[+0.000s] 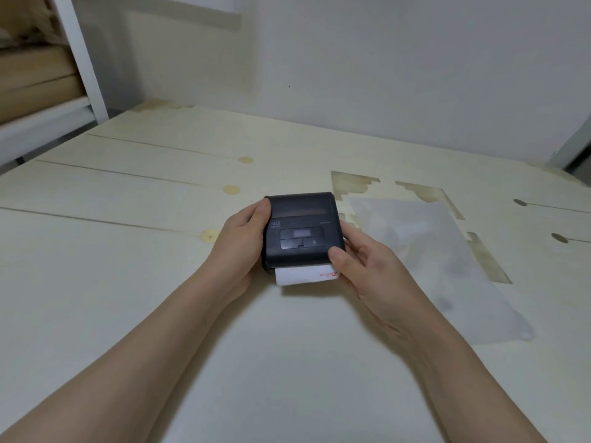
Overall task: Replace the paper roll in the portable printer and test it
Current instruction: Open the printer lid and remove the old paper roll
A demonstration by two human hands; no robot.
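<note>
Nearest: paper (pixel 302 276) tongue out of printer's near slot, white, red print at right corner. Lid down, so roll probably already loaded; swapped or not, unclear. Left to do, by judgement: feed or print test, tear off strip.

Printer (pixel 302 231) mid-table (pixel 128 282), clamped between both hands. Left hand (pixel 238 247) wrapped on left side, thumb at far corner. Right hand (pixel 367 266) closed on right side, thumb on near right corner, just above paper.

Further right: clear bag (pixel 441 266) flat, well apart from left hand, near right hand.
</note>
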